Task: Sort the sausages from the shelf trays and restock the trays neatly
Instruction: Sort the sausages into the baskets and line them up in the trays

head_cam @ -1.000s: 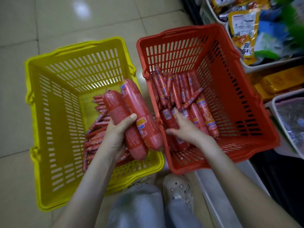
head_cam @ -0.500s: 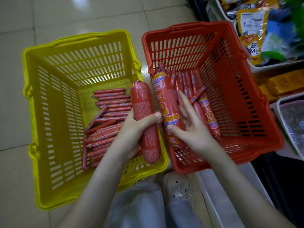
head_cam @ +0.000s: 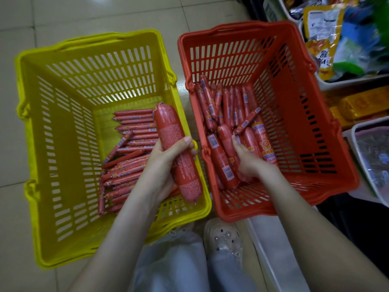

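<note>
One thick sausage (head_cam: pixel 168 127) is being gripped by the left hand (head_cam: pixel 164 163) over the yellow basket (head_cam: pixel 101 76) rim. The right hand (head_cam: pixel 250 163) is being rested in the half-bare red basket (head_cam: pixel 231 57), its hold untellable.

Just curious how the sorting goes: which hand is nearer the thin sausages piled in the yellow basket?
Left. The left hand, gripping a thick sausage, is over the thin sausages in the yellow basket; the right hand is down in the red basket.

My head camera looks steeply down, close over the yellow basket (head_cam: pixel 101 68) and red basket (head_cam: pixel 231 60) on the floor (head_cam: pixel 105 13). My left hand (head_cam: pixel 166 165) and right hand (head_cam: pixel 250 163) sit mid-frame, near the lens.
</note>
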`<state>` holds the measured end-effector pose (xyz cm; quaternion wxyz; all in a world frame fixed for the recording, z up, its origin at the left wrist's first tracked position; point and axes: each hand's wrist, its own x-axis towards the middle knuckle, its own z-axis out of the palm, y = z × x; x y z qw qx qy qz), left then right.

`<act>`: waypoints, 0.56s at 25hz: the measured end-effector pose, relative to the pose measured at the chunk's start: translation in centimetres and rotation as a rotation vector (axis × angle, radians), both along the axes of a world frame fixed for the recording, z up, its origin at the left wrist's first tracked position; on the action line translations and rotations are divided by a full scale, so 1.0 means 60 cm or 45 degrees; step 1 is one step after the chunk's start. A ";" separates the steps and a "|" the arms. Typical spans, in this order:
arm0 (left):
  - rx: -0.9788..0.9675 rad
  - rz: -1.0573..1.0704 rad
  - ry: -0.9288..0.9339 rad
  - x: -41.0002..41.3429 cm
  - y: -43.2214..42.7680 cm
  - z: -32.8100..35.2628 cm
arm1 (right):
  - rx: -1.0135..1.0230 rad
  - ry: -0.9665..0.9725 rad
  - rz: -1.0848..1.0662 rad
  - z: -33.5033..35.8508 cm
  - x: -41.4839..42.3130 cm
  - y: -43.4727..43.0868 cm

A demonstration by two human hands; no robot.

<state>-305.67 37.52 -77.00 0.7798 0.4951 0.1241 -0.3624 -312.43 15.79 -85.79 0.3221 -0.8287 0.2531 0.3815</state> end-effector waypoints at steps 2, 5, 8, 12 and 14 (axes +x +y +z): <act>-0.008 0.018 0.050 -0.002 0.001 0.005 | 0.040 0.125 0.036 0.010 0.003 -0.012; -0.022 0.034 0.104 -0.004 0.002 0.013 | 0.059 0.188 0.101 0.019 -0.011 -0.019; 0.025 -0.008 0.017 -0.009 0.000 0.021 | 0.157 -0.350 -0.137 0.070 -0.012 0.028; 0.026 -0.123 -0.065 -0.022 -0.023 0.032 | 0.685 -0.927 -0.309 0.179 -0.007 0.129; -0.082 -0.210 -0.014 -0.027 -0.029 0.036 | 0.433 -1.075 -0.125 0.178 -0.013 0.140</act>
